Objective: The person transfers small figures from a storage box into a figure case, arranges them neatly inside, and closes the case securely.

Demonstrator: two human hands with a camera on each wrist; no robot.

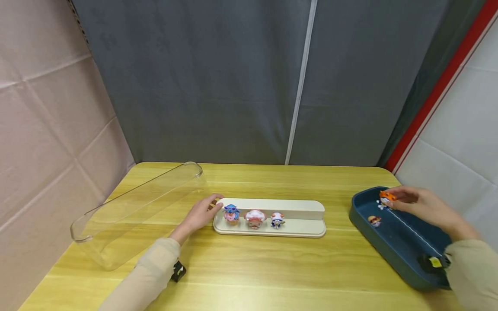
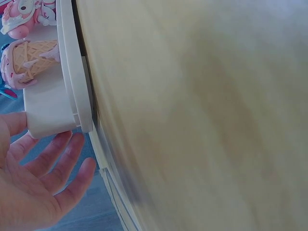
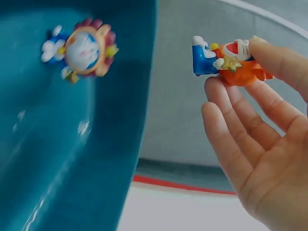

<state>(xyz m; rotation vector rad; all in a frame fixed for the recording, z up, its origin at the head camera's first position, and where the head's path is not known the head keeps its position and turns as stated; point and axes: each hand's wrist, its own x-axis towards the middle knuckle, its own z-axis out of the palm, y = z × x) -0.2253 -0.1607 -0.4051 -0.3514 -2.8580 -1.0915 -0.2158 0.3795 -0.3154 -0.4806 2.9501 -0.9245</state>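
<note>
Clear cover (image 1: pixel 141 212) lies left of cream base (image 1: pixel 305 225).

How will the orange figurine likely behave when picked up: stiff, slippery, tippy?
The orange figurine is probably stiff: it shows no visible bending where the right hand pinches it. Its smooth, plastic-looking surface may be somewhat slippery. The bulky head above a small body suggests it could tip if stood up and nudged.

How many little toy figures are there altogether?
5: three on the white stand, blue-topped, pink-and-white and red-and-white; an orange figure in the right hand; and a lying figure in the blue tray. The right arm could hide others in the tray.
</note>
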